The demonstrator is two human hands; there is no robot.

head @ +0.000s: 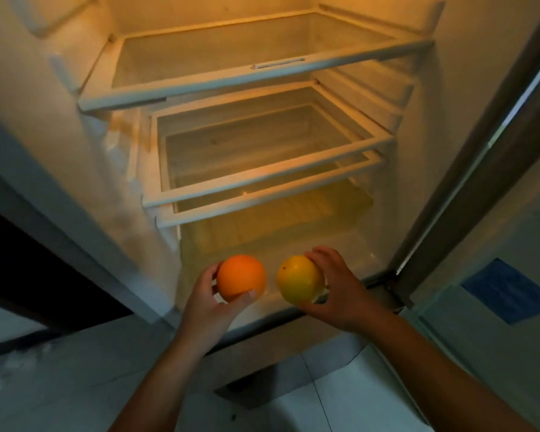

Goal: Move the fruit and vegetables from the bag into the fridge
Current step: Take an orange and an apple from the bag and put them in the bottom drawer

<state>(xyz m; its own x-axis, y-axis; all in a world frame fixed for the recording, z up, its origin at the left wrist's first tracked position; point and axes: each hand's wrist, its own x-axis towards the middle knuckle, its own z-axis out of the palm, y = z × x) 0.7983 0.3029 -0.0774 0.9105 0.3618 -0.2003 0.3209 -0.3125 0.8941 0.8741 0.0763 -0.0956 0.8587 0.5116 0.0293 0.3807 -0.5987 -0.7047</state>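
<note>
L hand [211, 299] grips orange [241, 277], R hand [335, 286] grips yellow fruit [300, 280], both held side by side w/ a gap, at open fridge [262, 319] bottom front edge.

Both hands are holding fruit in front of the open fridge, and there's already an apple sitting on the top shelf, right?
Not quite. The left hand holds an orange fruit and the right hand a yellow fruit before the open fridge, but the head view shows no apple: nothing sits on the top shelf.
</note>
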